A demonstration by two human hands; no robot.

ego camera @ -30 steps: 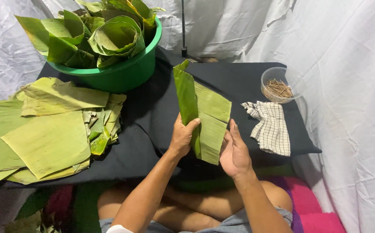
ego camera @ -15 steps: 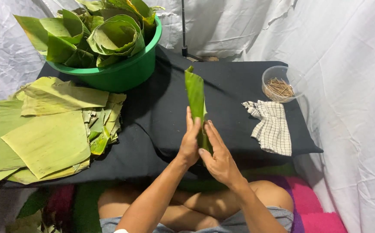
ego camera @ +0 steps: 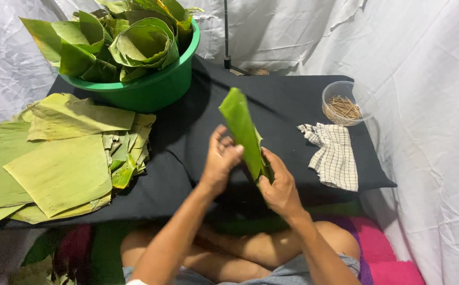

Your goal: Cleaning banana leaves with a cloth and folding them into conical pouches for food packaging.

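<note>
While pinched low, folded leaf (ego camera: 242, 132) rises above both hands' grip.

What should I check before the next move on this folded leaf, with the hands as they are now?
1. Folded green leaf held by both hands, lifted above the black mat: ok.
2. Left hand fingers pressed on the leaf's left side: ok.
3. Right hand pinching the lower end: ok.
4. Bowl of thin sticks open at the mat's right rear corner, nothing in front of it: ok.
5. Checked cloth lying apart from the leaf: ok.
6. Whether the fold is tight along its hidden side: cannot tell.
</note>
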